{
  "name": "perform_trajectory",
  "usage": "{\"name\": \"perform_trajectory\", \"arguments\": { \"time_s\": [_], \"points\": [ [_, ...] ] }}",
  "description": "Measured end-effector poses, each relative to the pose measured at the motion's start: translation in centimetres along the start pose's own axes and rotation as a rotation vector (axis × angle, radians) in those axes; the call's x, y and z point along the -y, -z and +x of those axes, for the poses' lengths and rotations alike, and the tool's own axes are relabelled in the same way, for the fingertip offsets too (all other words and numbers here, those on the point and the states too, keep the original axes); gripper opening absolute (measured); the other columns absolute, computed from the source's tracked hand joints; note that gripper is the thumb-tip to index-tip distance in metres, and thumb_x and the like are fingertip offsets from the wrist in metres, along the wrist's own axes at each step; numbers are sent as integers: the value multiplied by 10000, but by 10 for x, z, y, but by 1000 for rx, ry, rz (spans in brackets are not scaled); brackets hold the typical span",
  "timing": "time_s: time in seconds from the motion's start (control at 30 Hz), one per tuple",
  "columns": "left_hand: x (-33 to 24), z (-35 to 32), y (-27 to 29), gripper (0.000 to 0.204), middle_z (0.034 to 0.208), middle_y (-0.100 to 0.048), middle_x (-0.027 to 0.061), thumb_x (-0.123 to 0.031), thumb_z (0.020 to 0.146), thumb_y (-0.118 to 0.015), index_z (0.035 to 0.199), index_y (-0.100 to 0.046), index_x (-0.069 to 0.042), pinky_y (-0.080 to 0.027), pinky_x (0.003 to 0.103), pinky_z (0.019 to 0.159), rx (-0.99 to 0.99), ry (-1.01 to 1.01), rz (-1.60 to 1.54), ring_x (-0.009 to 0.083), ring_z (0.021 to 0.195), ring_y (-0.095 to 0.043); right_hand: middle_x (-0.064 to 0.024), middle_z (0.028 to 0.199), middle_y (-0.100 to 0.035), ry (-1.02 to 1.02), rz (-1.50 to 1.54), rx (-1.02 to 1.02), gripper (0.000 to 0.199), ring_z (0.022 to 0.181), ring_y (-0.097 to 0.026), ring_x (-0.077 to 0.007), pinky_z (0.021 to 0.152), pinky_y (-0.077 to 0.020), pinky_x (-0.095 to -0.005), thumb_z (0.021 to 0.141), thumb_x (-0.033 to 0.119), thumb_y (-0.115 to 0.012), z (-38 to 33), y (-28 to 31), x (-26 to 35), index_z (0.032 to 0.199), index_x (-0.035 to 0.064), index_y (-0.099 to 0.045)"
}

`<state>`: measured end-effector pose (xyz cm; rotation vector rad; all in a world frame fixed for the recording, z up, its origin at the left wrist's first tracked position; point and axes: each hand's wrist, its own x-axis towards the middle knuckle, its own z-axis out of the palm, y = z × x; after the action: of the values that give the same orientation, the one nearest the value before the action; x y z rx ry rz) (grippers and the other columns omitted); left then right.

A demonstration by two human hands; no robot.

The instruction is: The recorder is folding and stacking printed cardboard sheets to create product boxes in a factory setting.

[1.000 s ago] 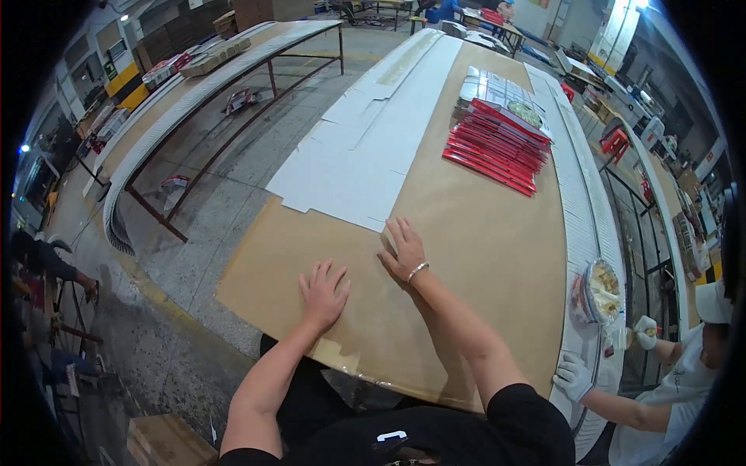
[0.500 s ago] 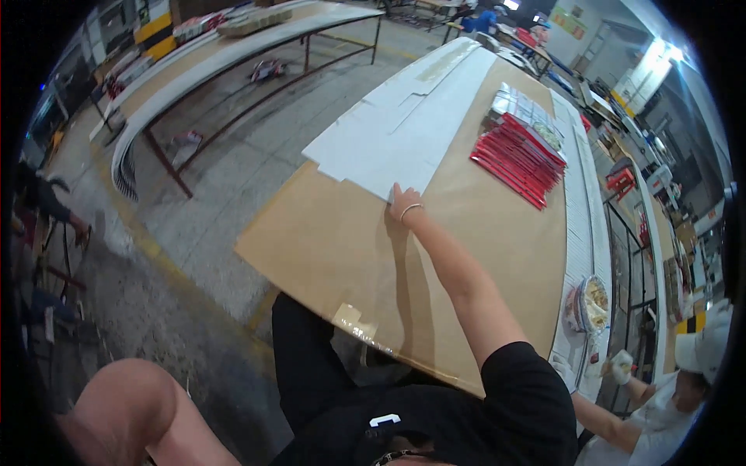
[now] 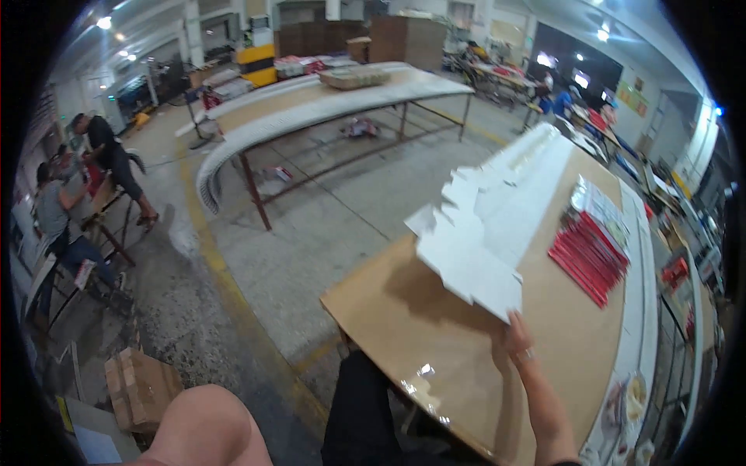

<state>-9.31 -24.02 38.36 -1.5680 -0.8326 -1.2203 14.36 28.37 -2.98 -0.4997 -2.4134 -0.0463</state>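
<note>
My right hand [image 3: 519,337] is closed on the near corner of a white die-cut cardboard sheet [image 3: 475,252], its edge notched with tabs. The sheet is raised and tilted over the brown-topped table [image 3: 563,349], casting a shadow on it. More flat white card [image 3: 527,213] lies behind it along the table. To the right of the sheet sits a row of red flat packets [image 3: 587,260], with silvery clear-wrapped packs [image 3: 598,203] at their far end. My left hand is outside the picture.
Clear tape [image 3: 423,388] shines on the table's near edge. A round tub [image 3: 628,398] stands at the right. A brown carton [image 3: 141,388] sits on the floor at the lower left. Across the aisle is another long table [image 3: 287,113]. Other people [image 3: 109,155] work at the left.
My right hand was pressing on the flat white card's near edge; now it holds up a sheet by its corner. The view has swung left and up, bringing more of the room in.
</note>
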Motion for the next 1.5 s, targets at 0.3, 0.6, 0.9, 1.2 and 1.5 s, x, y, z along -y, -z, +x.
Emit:
{"name": "perform_trajectory", "arguments": {
  "time_s": [0.3, 0.6, 0.9, 1.2, 1.5],
  "points": [
    [-20, -61, 42, 975, 1546, -277, 99, -596, 725, -675, 1503, -235, -208, -160, 610, 1159, 218, 145, -103, 308, 1409, -345, -171, 1280, -627, -119, 68, 282, 364, 1304, -505, -370, 1113, -345, -502, 866, 26, -539, -111, 155, 29, 1186, 120, -686],
    [-62, -77, 19, 1036, 1520, -334, 137, -577, 655, -752, 1486, -305, -150, -186, 574, 1158, 583, 622, -318, 319, 1401, -360, -147, 1553, -343, 53, 413, 704, 692, 1425, -311, -401, 1146, -242, -569, 816, 262, -720, -102, 207, 162, 1455, 241, -456],
    [-63, -109, -56, 1098, 1494, -391, 175, -557, 586, -829, 1470, -375, -92, -212, 539, 1157, 838, 714, -318, 330, 1393, -375, -112, 1545, -371, -161, 54, 572, 718, 1459, -276, -364, 1145, -208, -604, 760, 38, -653, -228, 195, 197, 1426, 261, -501],
    [-118, -227, -224, 1085, 1599, -219, 140, -389, 631, -870, 1526, -293, -182, -214, 579, 1150, 1804, 317, -476, 338, 1467, -239, -69, 1399, -572, -386, 315, 385, 429, 1389, -424, -332, 1174, -150, -538, 810, 253, -673, -241, 253, 179, 1236, 210, -687],
    [-174, -288, -263, 272, 989, -638, 56, -298, 792, -732, 973, -675, -103, -436, 436, 796, 1268, 662, -611, 263, 993, -593, -149, 1109, -666, -1350, 518, 27, 791, 892, -660, -252, 952, -447, -404, 696, 169, -850, -226, 268, 186, 1403, 77, -507]
  ]
}}
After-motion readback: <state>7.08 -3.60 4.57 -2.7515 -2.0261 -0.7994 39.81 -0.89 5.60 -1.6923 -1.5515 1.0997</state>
